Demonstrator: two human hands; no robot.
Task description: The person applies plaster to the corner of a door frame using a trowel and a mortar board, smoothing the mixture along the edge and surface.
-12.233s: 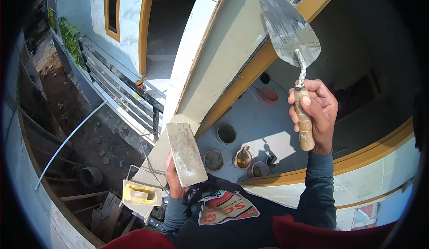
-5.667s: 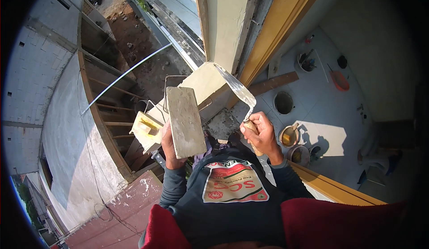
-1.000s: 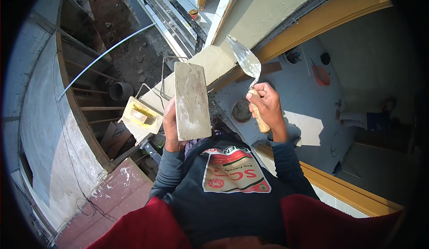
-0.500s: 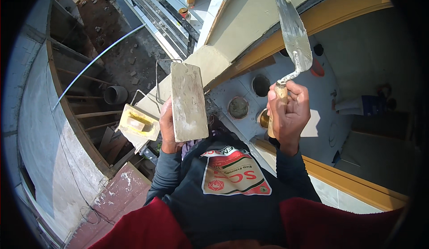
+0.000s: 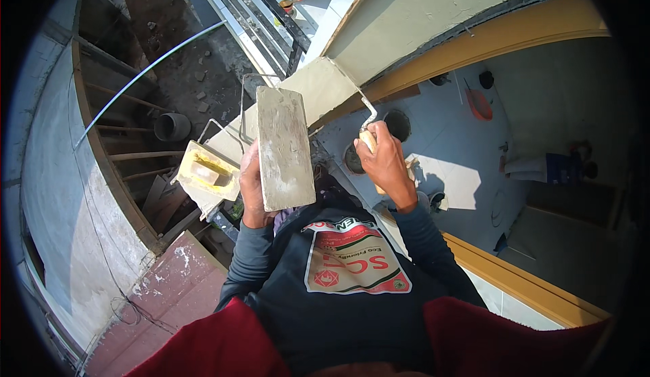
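My left hand (image 5: 251,182) is closed around the back of a plastering float (image 5: 286,150). The float's long flat face is turned up and smeared with grey mortar; its handle is hidden. In my right hand (image 5: 391,165) is a pointed trowel (image 5: 369,137), gripped by its wooden handle. Its cranked neck points up and left, and the blade, seen nearly edge-on, lies against the corner where the plastered wall (image 5: 413,45) meets the ledge (image 5: 321,91). Left of my left hand, a second float (image 5: 208,172), yellow-stained with a block handle, rests on the ledge.
Bent metal rods (image 5: 242,106) rise beside the ledge. Below on the left are a bucket (image 5: 172,126) and wooden poles. Right of the yellow frame (image 5: 521,275), a tiled floor far below holds buckets (image 5: 397,124) and an orange basin (image 5: 479,104); another person (image 5: 552,167) is there.
My right hand has moved left and lowered the trowel from upright to the wall corner, turning its blade edge-on. My left hand and the float have barely shifted.
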